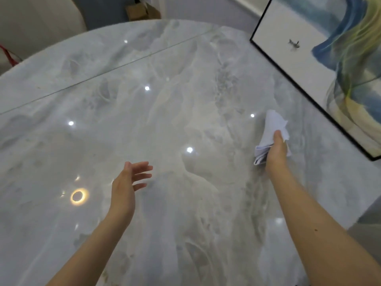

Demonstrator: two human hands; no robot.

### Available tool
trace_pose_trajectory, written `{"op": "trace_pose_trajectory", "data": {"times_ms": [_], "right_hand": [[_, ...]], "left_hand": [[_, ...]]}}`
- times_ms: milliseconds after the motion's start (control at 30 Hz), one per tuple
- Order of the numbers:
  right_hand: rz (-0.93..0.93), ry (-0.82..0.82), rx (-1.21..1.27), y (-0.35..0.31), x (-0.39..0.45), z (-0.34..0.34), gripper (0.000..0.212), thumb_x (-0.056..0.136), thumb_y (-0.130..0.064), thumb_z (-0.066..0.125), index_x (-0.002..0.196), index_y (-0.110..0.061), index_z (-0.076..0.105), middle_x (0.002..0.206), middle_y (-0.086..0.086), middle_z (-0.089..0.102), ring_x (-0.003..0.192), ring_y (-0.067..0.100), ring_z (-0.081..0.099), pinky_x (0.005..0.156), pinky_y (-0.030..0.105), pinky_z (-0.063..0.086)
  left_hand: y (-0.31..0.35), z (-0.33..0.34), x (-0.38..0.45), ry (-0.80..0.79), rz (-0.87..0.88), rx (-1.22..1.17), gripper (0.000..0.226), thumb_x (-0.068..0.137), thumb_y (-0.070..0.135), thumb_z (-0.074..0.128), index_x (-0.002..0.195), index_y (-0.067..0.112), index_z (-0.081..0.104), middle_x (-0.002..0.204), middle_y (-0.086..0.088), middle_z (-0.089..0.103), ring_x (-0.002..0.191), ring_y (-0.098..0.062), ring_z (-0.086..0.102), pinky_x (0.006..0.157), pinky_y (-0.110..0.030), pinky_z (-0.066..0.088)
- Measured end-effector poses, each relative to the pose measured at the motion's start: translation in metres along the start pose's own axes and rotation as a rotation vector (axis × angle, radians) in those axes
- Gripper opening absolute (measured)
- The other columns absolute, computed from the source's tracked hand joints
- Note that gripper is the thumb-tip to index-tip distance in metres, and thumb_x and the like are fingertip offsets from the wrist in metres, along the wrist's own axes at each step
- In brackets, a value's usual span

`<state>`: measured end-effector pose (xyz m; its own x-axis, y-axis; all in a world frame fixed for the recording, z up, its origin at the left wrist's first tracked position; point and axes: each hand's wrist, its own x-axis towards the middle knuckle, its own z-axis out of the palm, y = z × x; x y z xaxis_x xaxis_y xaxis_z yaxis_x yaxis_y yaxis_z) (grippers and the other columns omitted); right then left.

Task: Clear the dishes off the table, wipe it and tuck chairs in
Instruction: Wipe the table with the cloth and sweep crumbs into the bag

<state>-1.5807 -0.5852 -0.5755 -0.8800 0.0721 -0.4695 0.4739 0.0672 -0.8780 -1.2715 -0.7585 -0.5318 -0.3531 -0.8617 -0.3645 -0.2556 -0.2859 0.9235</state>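
A round, glossy grey marble table (pixel 144 112) fills most of the view. My right hand (pixel 276 152) grips a folded white cloth (pixel 272 125) at the table's right side, the cloth sticking out beyond my thumb just over the surface. My left hand (pixel 128 183) hovers above the table's near middle with its fingers straight and spread, holding nothing. No dishes show on the table.
A large black-framed picture (pixel 321 65) leans at the table's right edge. A pale chair back (pixel 39 19) stands beyond the far left rim, with a red strap (pixel 9 55) at the left. Cardboard boxes (pixel 140 10) sit on the floor behind the table.
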Motion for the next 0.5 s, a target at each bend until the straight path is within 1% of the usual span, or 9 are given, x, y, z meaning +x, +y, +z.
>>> {"op": "trace_pose_trajectory", "data": {"times_ms": [33,67,133,233,300,367,433,500], "right_hand": [[-0.019,-0.006,-0.046,0.002,0.004,0.007,0.052,0.095,-0.034,0.046,0.135,-0.001,0.043,0.129,0.014,0.055,0.115,0.023,0.052,0.097,0.031,0.044],[-0.048,-0.018,-0.104,0.004,0.008,0.014,0.054,0.094,-0.034,0.048,0.136,0.0,0.041,0.136,0.016,0.049,0.122,0.026,0.049,0.105,0.036,0.039],[-0.103,-0.067,-0.22,0.004,0.017,0.029,0.055,0.093,-0.033,0.048,0.135,0.001,0.042,0.138,0.016,0.047,0.126,0.026,0.047,0.108,0.036,0.036],[-0.09,-0.201,-0.321,0.001,0.016,0.052,0.056,0.09,-0.035,0.05,0.134,-0.001,0.044,0.135,0.015,0.049,0.124,0.027,0.048,0.103,0.032,0.037],[-0.101,-0.326,-0.316,0.002,-0.001,0.066,0.062,0.082,-0.037,0.055,0.132,-0.002,0.047,0.13,0.014,0.054,0.114,0.024,0.053,0.093,0.028,0.042],[-0.126,-0.457,-0.325,0.009,-0.027,0.077,0.069,0.071,-0.037,0.056,0.131,-0.003,0.048,0.12,0.011,0.056,0.104,0.019,0.052,0.082,0.024,0.043],[-0.148,-0.539,-0.369,0.019,-0.05,0.082,0.075,0.064,-0.036,0.052,0.131,-0.002,0.048,0.12,0.013,0.056,0.104,0.017,0.051,0.085,0.024,0.041],[-0.178,-0.598,-0.394,0.029,-0.069,0.082,0.072,0.065,-0.033,0.054,0.129,0.0,0.05,0.124,0.015,0.056,0.105,0.018,0.051,0.087,0.024,0.041]], "left_hand": [[-0.002,-0.002,0.002,0.007,-0.003,0.0,0.049,0.103,0.033,0.022,0.092,0.016,0.067,0.093,-0.003,0.072,0.087,-0.022,0.065,0.073,-0.032,0.049],[-0.003,-0.004,0.004,0.012,-0.006,0.0,0.049,0.103,0.033,0.022,0.092,0.016,0.067,0.089,0.0,0.073,0.086,-0.022,0.065,0.073,-0.033,0.05],[-0.005,-0.01,0.008,0.027,-0.007,-0.007,0.049,0.102,0.033,0.023,0.091,0.017,0.067,0.084,0.005,0.074,0.084,-0.021,0.065,0.074,-0.034,0.049],[-0.004,-0.019,0.011,0.053,0.011,-0.037,0.048,0.102,0.032,0.024,0.089,0.016,0.068,0.081,0.006,0.074,0.082,-0.021,0.066,0.074,-0.036,0.049],[-0.003,-0.026,0.011,0.072,0.02,-0.056,0.047,0.102,0.03,0.025,0.088,0.015,0.068,0.079,0.006,0.074,0.08,-0.021,0.066,0.074,-0.036,0.05],[-0.003,-0.033,0.01,0.079,0.021,-0.065,0.047,0.102,0.03,0.025,0.088,0.014,0.067,0.079,0.007,0.074,0.079,-0.019,0.066,0.073,-0.035,0.05],[-0.005,-0.041,0.008,0.073,0.014,-0.071,0.048,0.102,0.031,0.024,0.089,0.014,0.067,0.079,0.007,0.074,0.078,-0.018,0.066,0.073,-0.035,0.049],[-0.005,-0.05,0.004,0.058,0.003,-0.081,0.049,0.102,0.031,0.023,0.09,0.014,0.067,0.078,0.007,0.074,0.078,-0.019,0.066,0.073,-0.034,0.049]]}}
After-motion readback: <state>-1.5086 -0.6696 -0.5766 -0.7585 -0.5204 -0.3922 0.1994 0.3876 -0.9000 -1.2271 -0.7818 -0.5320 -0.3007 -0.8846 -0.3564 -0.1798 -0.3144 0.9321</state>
